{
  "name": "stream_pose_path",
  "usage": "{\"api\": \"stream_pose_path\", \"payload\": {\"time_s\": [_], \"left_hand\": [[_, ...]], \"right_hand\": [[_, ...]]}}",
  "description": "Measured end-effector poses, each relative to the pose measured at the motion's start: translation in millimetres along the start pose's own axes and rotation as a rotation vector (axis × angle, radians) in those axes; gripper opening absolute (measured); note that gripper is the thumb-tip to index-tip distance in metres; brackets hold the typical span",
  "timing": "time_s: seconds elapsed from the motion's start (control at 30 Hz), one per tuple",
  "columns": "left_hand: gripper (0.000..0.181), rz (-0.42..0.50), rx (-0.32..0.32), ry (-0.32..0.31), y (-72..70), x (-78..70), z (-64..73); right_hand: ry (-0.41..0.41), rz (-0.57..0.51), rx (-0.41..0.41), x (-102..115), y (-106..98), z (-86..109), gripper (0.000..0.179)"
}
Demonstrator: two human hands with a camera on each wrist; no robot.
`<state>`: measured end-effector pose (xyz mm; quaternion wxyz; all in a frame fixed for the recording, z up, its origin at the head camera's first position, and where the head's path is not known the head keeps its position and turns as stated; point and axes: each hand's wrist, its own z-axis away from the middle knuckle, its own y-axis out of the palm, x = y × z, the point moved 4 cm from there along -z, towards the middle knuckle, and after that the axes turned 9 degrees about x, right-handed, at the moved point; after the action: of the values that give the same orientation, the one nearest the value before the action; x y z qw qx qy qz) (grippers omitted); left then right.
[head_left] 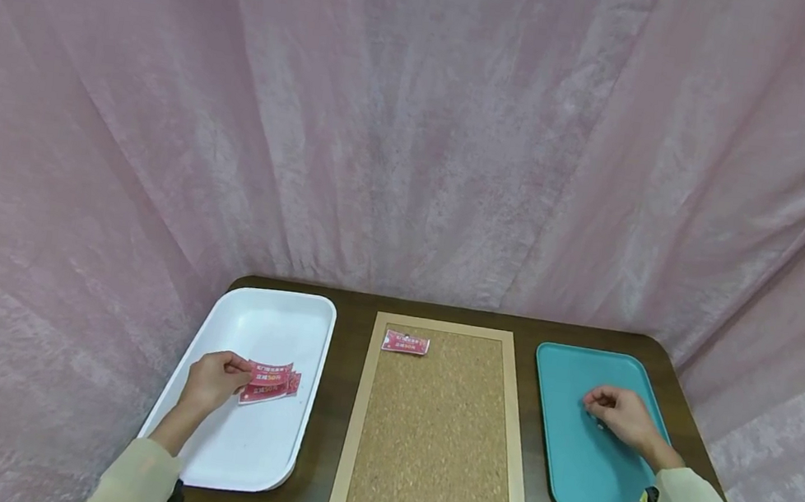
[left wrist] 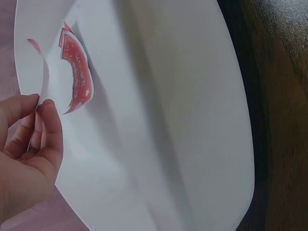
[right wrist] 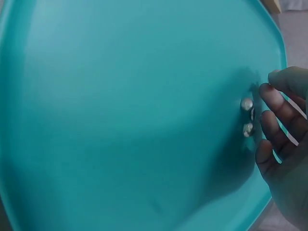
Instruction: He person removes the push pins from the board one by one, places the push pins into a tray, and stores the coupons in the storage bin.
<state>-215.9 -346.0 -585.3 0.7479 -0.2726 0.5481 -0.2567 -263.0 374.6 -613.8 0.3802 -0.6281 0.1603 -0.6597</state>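
Observation:
My left hand [head_left: 207, 382] pinches a red paper coupon [head_left: 271, 374] between thumb and index finger, above the white tray. Beneath it lie more red coupons [left wrist: 77, 67], overlapping and curled at the ends in the left wrist view. My right hand [head_left: 618, 412] hovers low over the teal tray, its thumb and index fingertips close together. Beside those fingertips, several small silvery pins [right wrist: 247, 104] lie on the tray. I cannot tell whether a pin is between the fingertips. Another red coupon [head_left: 405, 346] lies at the top left of the cork board.
Between the white tray [head_left: 228, 475] and the teal tray [head_left: 569, 494] sits the wood-framed cork board [head_left: 441, 438]. All three are on a dark wooden table [head_left: 309, 447]. Pink curtains [head_left: 417, 120] hang behind the table's far edge.

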Motion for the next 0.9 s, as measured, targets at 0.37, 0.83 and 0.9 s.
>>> {"api": "stream_pose_path", "payload": {"time_s": [0.37,0.83,0.9], "left_hand": [[0.01,-0.053,0.033,-0.026,3.7,6.1,0.1],[0.019,-0.164,-0.026,0.011,-2.0,8.7,0.3],[0.019,-0.155,-0.045,0.012,-3.4,9.0,-0.4]], "right_hand": [[-0.012,0.102,0.009,-4.0,-1.3,6.2,0.007],[0.031,0.095,0.011,-3.1,-3.6,7.6,0.007],[0.035,0.087,0.005,-1.6,-4.5,7.1,0.009]]}}
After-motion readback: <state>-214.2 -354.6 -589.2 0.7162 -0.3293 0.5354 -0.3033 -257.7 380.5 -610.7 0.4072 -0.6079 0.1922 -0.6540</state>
